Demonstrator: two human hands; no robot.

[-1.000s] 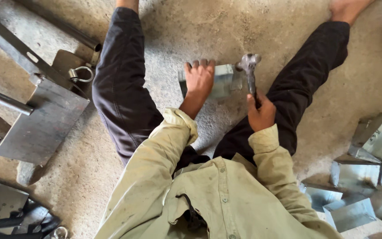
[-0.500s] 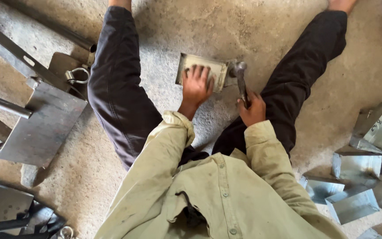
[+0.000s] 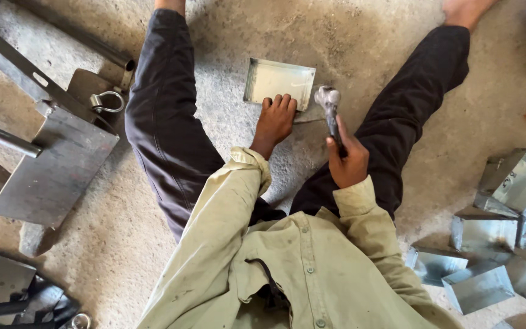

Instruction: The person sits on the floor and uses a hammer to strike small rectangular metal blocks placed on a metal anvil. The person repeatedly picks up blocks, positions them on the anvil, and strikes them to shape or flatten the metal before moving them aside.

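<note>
Galvanised tray (image 3: 278,79) shallow, rectangular; left hand (image 3: 275,119) flat on rim, right hand (image 3: 348,161) gripping hammer (image 3: 330,109).

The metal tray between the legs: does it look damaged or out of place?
Nothing stands out. The metal tray lies flat on the concrete floor, rims intact. The left hand presses its near edge; the right hand holds a hammer beside it.
</note>
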